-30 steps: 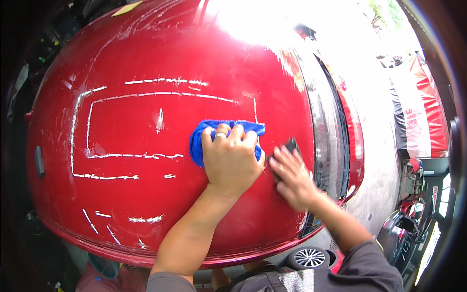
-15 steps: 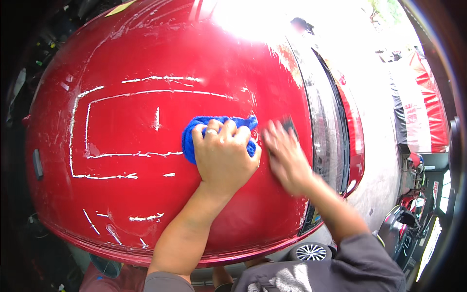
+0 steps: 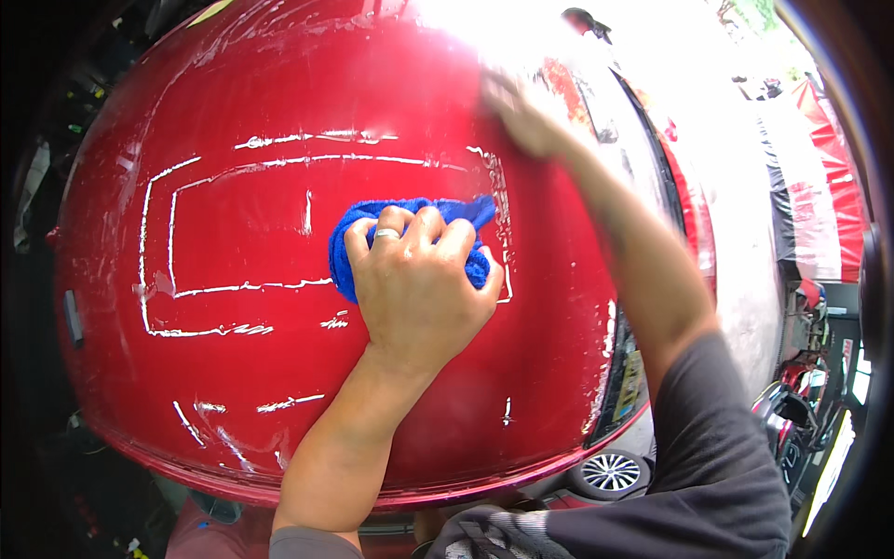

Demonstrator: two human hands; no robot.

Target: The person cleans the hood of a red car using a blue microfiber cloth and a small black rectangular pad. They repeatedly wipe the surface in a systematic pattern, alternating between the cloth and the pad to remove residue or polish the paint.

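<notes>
My left hand (image 3: 414, 270), with a ring on one finger, is closed on a crumpled blue cloth (image 3: 350, 233) and presses it on the red car roof (image 3: 447, 401). The cloth looks like a towel, with a corner sticking out to the right. Farther up and to the right, my right hand (image 3: 526, 116) lies at the roof's bright far part. Motion blur and glare smear its fingers, so what is in it, if anything, is hidden. Broken white lines form a rectangle on the glossy paint around the cloth; I cannot tell whether they are reflections.
Near the roof's left edge lies a small grey block (image 3: 73, 315). The car's rear or front glass lies at right, with a wheel (image 3: 610, 473) below it. A red-and-white cover (image 3: 819, 186) and another vehicle (image 3: 787, 424) stand farther right.
My right hand has swept away from me, from beside the cloth to the far part of the roof; the dark block seen at its fingers no longer shows. The left hand stays on the cloth.
</notes>
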